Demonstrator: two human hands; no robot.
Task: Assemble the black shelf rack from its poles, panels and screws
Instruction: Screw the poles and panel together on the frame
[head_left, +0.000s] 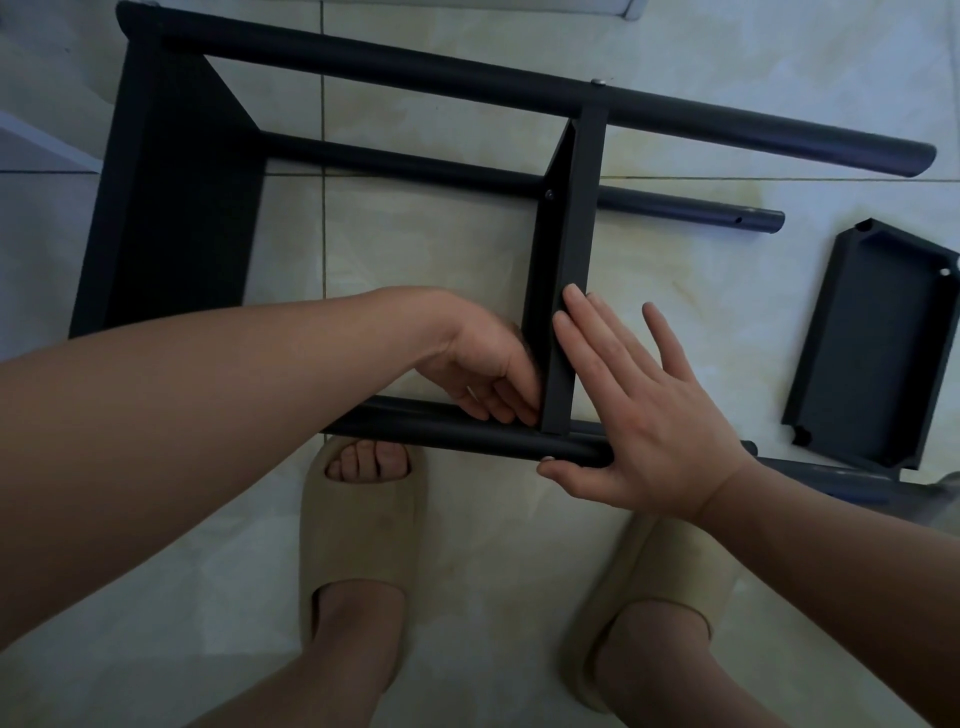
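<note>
At middle panel (576, 234) and near pole (441, 431) joint: left hand (483, 364) fingers (506, 402) curled, grip unclear; right hand (639, 415) flat, fingers (587, 332) spread, on panel.

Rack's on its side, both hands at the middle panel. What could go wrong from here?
1. The left hand is tucked into the corner where the middle panel meets the near pole; a shift could pinch it.
2. The right hand only presses flat, so the panel may slip off line at the screw.
3. An open-toed slipper sits right by that pole; a drop could hit toes.
</note>
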